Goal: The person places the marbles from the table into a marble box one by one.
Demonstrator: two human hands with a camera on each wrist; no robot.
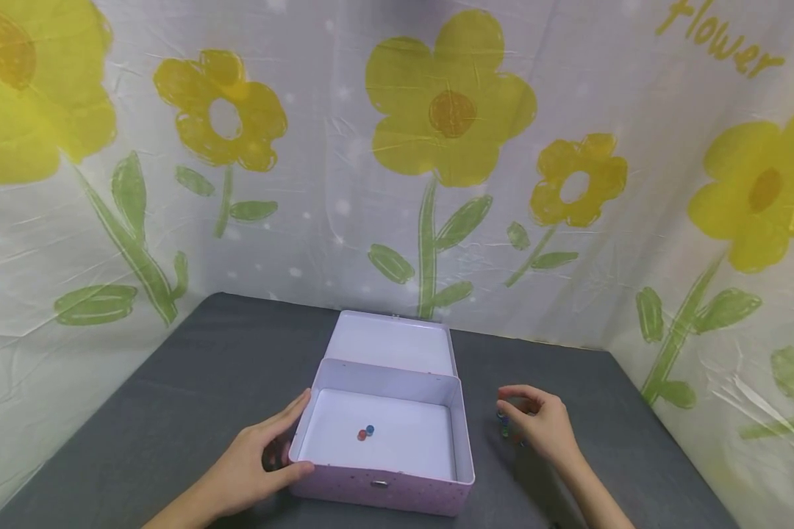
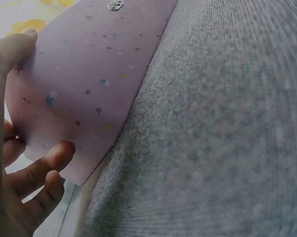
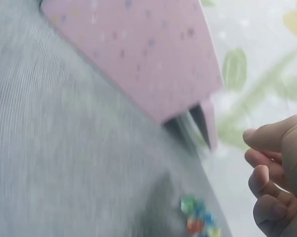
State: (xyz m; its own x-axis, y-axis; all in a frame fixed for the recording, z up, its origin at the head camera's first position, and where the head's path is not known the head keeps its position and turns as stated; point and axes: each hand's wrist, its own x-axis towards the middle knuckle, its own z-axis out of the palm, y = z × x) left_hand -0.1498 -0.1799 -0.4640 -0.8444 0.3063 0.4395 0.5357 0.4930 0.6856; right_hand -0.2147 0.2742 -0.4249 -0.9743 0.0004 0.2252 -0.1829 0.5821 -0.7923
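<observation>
Your left hand (image 1: 245,459) grips the left side of the pink box (image 1: 380,488), the flowered curtain (image 1: 311,213) behind. Inside lie a red piece (image 1: 362,435) and a blue piece (image 1: 370,430); the lid (image 1: 393,342) is open at the back. The right wall separates them from the small coloured pieces (image 3: 200,217) below your right hand (image 1: 544,425), fingers bent, grasp impossible to tell.

I'm looking into a screened-off space: flower-printed sheeting (image 1: 331,242) hangs behind and along both sides of a dark counter (image 1: 258,345); home or studio, I can't tell.
</observation>
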